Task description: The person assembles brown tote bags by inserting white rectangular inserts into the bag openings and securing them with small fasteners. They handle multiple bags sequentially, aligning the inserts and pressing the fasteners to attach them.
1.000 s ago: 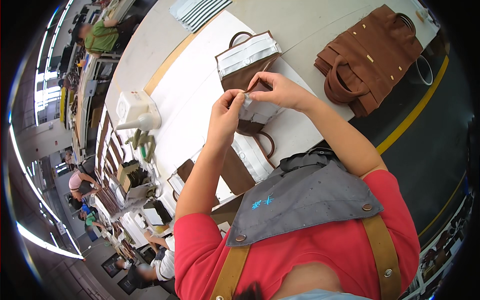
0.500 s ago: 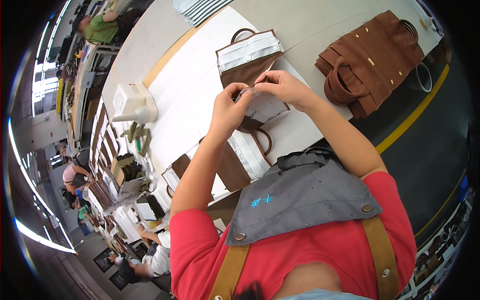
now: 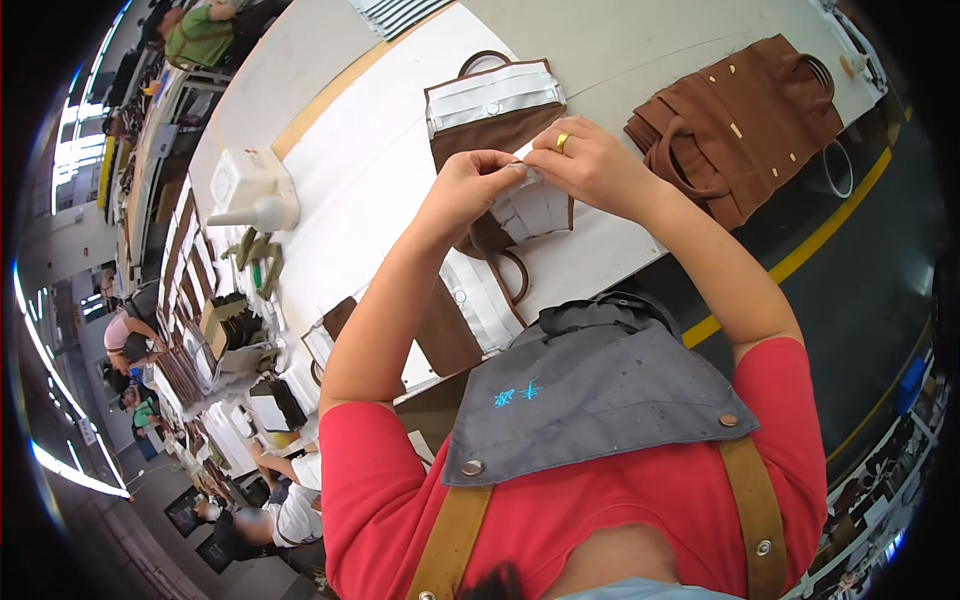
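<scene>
My left hand (image 3: 462, 198) and my right hand (image 3: 600, 170) meet over an unsewn bag panel (image 3: 465, 146) on the work table. It is brown with white backing and has a curved brown handle at its far end. Fingertips of both hands pinch its thin edge between them; the exact spot is partly hidden by my fingers. A gold ring is on my right hand. The panel's nearer white part (image 3: 535, 212) shows below my hands. Next to my left forearm lies another brown and white panel (image 3: 450, 330) with a handle.
A stack of finished-looking brown bags (image 3: 740, 120) lies at the right table edge. On the left stand a white bottle-like container with a spout (image 3: 255, 190) and green gloves (image 3: 255, 258). Striped material (image 3: 395, 12) lies at the far edge. Other people work at the left.
My right hand has rolled over, so its back and ring show now. Both hands stay together at the panel's edge. The whole view has shifted slightly.
</scene>
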### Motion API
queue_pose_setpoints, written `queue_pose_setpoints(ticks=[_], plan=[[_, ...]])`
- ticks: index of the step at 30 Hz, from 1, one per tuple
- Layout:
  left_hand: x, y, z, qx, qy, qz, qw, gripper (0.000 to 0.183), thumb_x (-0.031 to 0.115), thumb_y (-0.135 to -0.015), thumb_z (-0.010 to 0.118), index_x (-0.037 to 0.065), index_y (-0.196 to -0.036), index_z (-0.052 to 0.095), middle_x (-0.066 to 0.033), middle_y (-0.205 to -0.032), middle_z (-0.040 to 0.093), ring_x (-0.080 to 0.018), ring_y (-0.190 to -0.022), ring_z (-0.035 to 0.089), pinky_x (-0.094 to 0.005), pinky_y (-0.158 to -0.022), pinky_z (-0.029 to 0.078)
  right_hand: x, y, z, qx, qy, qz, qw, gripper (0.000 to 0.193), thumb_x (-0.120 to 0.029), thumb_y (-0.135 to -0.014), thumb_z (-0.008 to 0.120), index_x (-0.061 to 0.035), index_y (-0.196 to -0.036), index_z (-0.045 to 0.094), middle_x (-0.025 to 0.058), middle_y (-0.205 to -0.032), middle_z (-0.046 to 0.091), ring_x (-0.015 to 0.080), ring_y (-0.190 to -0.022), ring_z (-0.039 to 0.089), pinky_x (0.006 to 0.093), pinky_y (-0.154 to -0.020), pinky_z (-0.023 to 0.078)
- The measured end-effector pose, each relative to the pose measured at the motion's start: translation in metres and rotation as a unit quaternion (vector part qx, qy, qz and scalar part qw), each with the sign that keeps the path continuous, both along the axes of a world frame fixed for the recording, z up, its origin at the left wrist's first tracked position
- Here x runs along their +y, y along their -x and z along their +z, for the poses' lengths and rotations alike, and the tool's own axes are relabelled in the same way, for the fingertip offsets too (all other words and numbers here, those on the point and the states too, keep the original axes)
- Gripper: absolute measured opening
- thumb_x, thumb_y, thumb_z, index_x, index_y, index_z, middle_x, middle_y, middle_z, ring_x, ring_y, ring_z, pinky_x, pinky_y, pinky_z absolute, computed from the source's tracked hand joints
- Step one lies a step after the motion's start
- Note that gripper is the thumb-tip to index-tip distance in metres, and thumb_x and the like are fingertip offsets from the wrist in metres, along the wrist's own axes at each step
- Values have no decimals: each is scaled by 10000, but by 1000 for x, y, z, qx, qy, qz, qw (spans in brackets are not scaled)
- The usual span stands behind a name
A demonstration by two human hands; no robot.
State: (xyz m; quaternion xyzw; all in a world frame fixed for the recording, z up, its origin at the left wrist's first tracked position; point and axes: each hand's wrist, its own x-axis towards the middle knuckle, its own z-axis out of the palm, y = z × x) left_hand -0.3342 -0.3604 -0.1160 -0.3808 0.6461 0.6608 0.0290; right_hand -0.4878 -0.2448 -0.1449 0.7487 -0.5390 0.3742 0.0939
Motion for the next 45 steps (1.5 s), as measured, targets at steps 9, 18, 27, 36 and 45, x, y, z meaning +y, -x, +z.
queue_pose_setpoints(ticks=[9,18,27,36,45], plan=[[0,11,-2,-24,-23,-27,999,194,191,-761,656,16,-841,631,-17,-764,591,-72,-712,503,-213,-655,393,5,7,8,201,-29,29,979,138,-80,-674,592,-14,-795,593,59,-818,590,196,-802,564,315,-799,473],[0,17,-7,-26,-19,-66,997,192,180,-758,664,12,-846,636,-33,-785,606,-85,-731,523,-219,-690,406,-1,10,4,119,-113,35,986,160,-58,-733,566,-6,-883,556,70,-818,553,223,-732,576,314,-719,479],[-3,17,-5,-37,-29,-57,997,240,181,-756,677,1,-906,625,-51,-833,620,-107,-784,554,-227,-737,423,3,22,7,71,-71,72,992,88,-58,-745,560,-27,-828,561,58,-808,550,204,-773,565,337,-841,437],[0,19,-16,-13,-14,-43,999,179,173,-751,656,12,-826,634,-23,-747,585,-73,-683,496,-212,-617,388,7,12,15,245,-74,49,966,122,-40,-712,549,-3,-828,564,76,-786,573,183,-804,577,389,-1013,355],[2,17,-20,-10,-6,-64,998,175,166,-775,650,9,-851,628,-12,-781,587,-63,-731,500,-214,-676,399,3,9,2,-42,-137,39,989,70,-47,-717,578,-28,-778,551,73,-738,560,201,-733,558,338,-851,439]])
